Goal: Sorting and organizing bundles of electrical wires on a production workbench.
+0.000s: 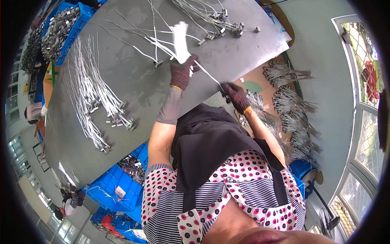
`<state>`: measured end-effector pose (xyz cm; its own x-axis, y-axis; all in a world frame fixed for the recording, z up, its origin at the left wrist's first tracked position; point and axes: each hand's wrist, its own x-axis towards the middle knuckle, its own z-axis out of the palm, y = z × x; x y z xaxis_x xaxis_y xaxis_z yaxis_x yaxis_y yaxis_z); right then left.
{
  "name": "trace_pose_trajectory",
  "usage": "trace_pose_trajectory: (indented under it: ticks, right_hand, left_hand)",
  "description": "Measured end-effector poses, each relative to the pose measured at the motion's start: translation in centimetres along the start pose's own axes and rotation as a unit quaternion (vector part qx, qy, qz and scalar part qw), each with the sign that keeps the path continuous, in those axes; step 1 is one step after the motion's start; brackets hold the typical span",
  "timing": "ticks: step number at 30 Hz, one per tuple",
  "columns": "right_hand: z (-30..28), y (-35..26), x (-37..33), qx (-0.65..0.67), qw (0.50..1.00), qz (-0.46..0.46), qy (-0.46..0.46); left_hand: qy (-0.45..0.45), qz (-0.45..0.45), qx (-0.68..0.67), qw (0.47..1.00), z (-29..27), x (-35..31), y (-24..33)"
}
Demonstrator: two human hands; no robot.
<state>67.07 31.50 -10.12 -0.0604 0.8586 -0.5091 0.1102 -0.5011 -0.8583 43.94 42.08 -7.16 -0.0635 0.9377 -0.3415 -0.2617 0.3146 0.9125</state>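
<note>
My left hand (185,73), in a dark red and black knit glove, is closed around a bundle of short white strips or sleeves (180,42), blurred by motion. A thin wire with a white covering (208,74) stretches from beside that hand to my right hand (235,96). Gloved alike, my right hand pinches the wire's end near the table edge; its fingertips are partly hidden. Beyond the left hand, loose white-sleeved wires with small metal end pieces (158,64) lie on the grey table (138,93).
At the table's left lies a large pile of white-sleeved wires (95,93); more wires lie at the far edge (233,27). Wire bundles (298,101) line a board at right. Blue crates (111,185) stand below left, a parts-filled blue crate (83,14) far left. A co-worker (69,203) is at lower left.
</note>
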Motion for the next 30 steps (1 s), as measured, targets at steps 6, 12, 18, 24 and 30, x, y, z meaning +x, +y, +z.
trace_pose_trajectory:
  ticks: [6, 12, 18, 24, 30]
  right_hand:
    - [6.0, -11.1, 7.5, 0.015, 0.999, -0.019, 0.032]
    - [6.8, -11.6, 14.9, -0.341, 0.904, -0.209, 0.151]
    - [6.0, -13.0, 19.1, -0.478, 0.842, -0.144, 0.203]
    - [5.1, -12.6, 19.4, -0.479, 0.849, -0.136, 0.177]
    - [2.0, -10.0, 12.2, -0.200, 0.920, -0.294, 0.164]
  left_hand:
    - [-0.025, 0.109, 0.181, 0.977, 1.1, 0.5, -2.5]
    - [0.098, -0.104, 0.056, 0.988, -1.2, 4.0, 0.9]
    - [0.184, -0.106, 0.208, 0.955, -6.6, 4.8, 0.3]
    - [0.115, -0.061, -0.148, 0.980, -5.9, 2.3, 2.2]
    - [-0.050, -0.147, -0.167, 0.974, -3.1, 2.1, -1.4]
